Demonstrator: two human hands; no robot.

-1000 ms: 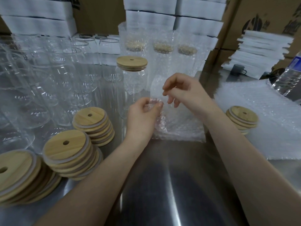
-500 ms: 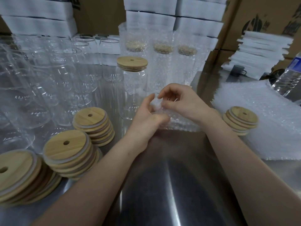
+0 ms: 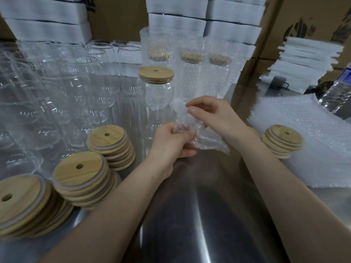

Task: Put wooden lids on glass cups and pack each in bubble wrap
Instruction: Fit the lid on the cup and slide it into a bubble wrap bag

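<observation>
The left hand point(image 3: 171, 143) and right hand point(image 3: 216, 114) pinch the bubble wrap point(image 3: 209, 143); the lidded cup point(image 3: 158, 97) stands upright just beyond the left hand.

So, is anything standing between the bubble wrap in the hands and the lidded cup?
Nothing visible does. The left hand and right hand hold the bubble wrap just in front and right of the lidded cup, with no object between. The wrapped cups stand farther back.

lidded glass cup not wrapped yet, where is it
Head view, centre: the lidded glass cup stands on the table just beyond the left hand gripping bubble wrap, wrapped cups on its right, bare glasses on its left.
</observation>
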